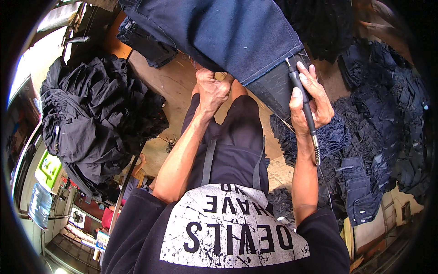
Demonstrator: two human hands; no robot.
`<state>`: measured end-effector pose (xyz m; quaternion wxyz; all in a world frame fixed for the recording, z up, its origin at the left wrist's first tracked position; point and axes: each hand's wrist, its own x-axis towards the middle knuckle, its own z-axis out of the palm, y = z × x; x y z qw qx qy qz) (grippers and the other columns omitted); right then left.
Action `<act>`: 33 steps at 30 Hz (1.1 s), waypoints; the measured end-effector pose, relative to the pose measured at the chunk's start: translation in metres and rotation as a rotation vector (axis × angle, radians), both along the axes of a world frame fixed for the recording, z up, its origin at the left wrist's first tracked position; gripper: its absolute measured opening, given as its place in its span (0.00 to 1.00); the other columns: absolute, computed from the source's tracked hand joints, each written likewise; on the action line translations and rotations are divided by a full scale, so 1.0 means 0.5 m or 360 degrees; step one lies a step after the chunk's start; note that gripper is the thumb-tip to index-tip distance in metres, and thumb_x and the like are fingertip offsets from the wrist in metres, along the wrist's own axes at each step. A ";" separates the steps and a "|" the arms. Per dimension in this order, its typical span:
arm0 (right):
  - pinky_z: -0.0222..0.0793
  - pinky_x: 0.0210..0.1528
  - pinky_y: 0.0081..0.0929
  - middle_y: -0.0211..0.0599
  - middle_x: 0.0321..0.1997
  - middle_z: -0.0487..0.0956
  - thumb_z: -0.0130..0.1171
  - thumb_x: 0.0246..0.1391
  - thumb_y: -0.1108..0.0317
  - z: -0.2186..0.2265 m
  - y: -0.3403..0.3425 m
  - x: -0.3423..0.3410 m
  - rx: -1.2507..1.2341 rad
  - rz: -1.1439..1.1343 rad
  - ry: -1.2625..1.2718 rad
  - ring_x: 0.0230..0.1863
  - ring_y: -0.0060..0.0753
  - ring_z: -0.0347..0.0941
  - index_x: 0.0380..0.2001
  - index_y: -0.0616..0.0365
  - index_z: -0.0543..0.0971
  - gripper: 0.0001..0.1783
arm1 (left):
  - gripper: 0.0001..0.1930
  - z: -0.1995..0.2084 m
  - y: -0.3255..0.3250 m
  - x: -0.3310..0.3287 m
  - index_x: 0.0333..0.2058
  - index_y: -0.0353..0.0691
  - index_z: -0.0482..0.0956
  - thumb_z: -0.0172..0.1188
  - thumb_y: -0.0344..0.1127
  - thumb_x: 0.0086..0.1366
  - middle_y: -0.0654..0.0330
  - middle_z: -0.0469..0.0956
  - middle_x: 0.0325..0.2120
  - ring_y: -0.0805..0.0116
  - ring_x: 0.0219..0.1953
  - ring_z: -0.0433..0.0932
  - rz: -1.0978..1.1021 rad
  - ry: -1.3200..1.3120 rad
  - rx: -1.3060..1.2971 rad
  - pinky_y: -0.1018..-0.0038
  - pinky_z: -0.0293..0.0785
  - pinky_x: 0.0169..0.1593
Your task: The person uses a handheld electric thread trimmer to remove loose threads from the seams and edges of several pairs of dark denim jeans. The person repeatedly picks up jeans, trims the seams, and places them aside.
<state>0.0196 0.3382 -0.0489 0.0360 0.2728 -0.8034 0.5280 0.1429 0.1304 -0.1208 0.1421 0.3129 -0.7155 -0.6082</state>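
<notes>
My right hand (310,102) is wrapped round a slim black rotary tool handpiece (306,102), thumb on one side and fingers on the other. Its small pale tip is at the hem corner of a dark blue denim trouser leg (228,34). A metal spring sleeve and a thin cable trail from the handpiece's rear end. Under the hem, a dark flat board (278,89) shows inside the leg opening. My left hand (213,90) is closed in a fist just below the denim's near edge, above my knees. What its fingers hold is hidden.
A large heap of black cloth (96,118) stands on the left. Piles of dark denim garments (356,178) fill the right side, and more black cloth (319,23) hangs at the far right. Folded dark garments (148,45) lie at the far left. Beyond the left heap, another person's arm (139,164) shows.
</notes>
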 end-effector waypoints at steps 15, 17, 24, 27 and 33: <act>0.78 0.71 0.62 0.53 0.43 0.91 0.65 0.49 0.80 0.023 -0.002 0.007 0.0050 0.0224 -0.0064 0.56 0.59 0.89 0.44 0.70 0.88 0.17 | 0.09 0.005 0.002 -0.005 0.20 0.35 0.69 0.56 0.18 0.57 0.70 0.67 0.17 0.80 0.23 0.64 -0.0036 -0.0001 -0.0115 0.73 0.60 0.27; 0.78 0.70 0.62 0.53 0.42 0.91 0.65 0.49 0.80 0.023 -0.004 0.009 0.0034 0.0252 -0.0056 0.56 0.59 0.90 0.44 0.70 0.88 0.17 | 0.09 0.005 0.004 -0.004 0.20 0.34 0.71 0.57 0.18 0.57 0.70 0.68 0.17 0.80 0.23 0.65 -0.0017 -0.0013 -0.0070 0.73 0.61 0.28; 0.78 0.70 0.61 0.52 0.41 0.91 0.66 0.47 0.80 0.021 -0.005 0.011 0.0028 0.0454 -0.0049 0.56 0.58 0.90 0.44 0.68 0.88 0.18 | 0.05 -0.006 0.001 0.001 0.25 0.32 0.80 0.59 0.19 0.60 0.70 0.74 0.20 0.80 0.25 0.70 -0.0077 -0.0060 -0.0097 0.74 0.67 0.30; 0.78 0.70 0.61 0.51 0.41 0.91 0.67 0.48 0.81 0.018 -0.008 0.011 0.0014 0.0504 -0.0032 0.56 0.58 0.90 0.45 0.68 0.88 0.18 | 0.05 -0.009 0.005 -0.002 0.27 0.32 0.82 0.61 0.20 0.61 0.71 0.77 0.21 0.79 0.26 0.72 -0.0014 0.0022 -0.0050 0.74 0.69 0.31; 0.79 0.70 0.60 0.49 0.44 0.91 0.68 0.48 0.80 0.023 -0.009 0.010 0.0056 0.0612 -0.0048 0.57 0.57 0.89 0.44 0.67 0.88 0.17 | 0.04 0.003 0.003 -0.004 0.27 0.32 0.82 0.62 0.20 0.62 0.69 0.78 0.21 0.78 0.25 0.73 -0.0086 -0.0023 -0.0053 0.72 0.71 0.31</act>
